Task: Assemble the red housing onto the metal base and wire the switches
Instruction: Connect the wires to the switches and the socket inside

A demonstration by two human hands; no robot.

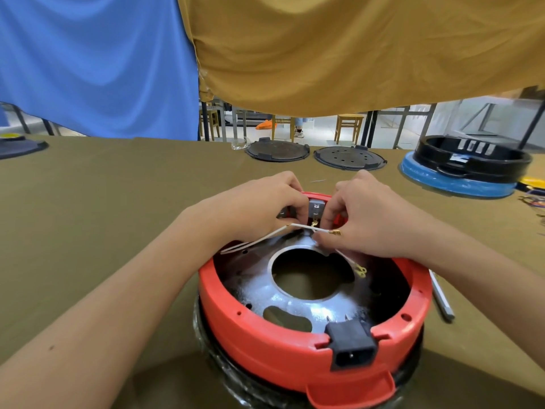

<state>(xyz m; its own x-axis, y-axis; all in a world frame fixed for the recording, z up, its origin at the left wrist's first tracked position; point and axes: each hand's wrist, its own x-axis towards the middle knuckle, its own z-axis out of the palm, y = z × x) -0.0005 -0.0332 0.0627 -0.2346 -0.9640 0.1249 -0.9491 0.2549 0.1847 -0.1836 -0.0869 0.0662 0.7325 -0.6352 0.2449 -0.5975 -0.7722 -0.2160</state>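
Left hand (259,208) curled at the far rim of the red housing (265,340), fingertips pinching a white wire (256,241) beside a grey switch (316,208) set into that rim; right hand (365,219) curled likewise, thumb and finger gripping a second white wire just behind its brass terminal (335,232); both forearms reaching in from the near edge, wrists angled toward each other over the housing. Seated on the shiny metal base (283,293), with a large round hole at the centre; black power socket (351,346) clipped into the near wall; more brass terminals (361,271) lying loose inside on the right. Olive cloth over the bench (103,216); grey rod (441,296) lying just right of the housing; two dark round lids (278,151) (350,158) side by side at the far edge; black ring on a blue base (464,169) far right; another dark disc (20,146) far left. Blue cloth (97,66) and mustard cloth (354,48) hanging behind the bench; wooden stools (349,126) and metal frames visible beneath them on a pale floor.
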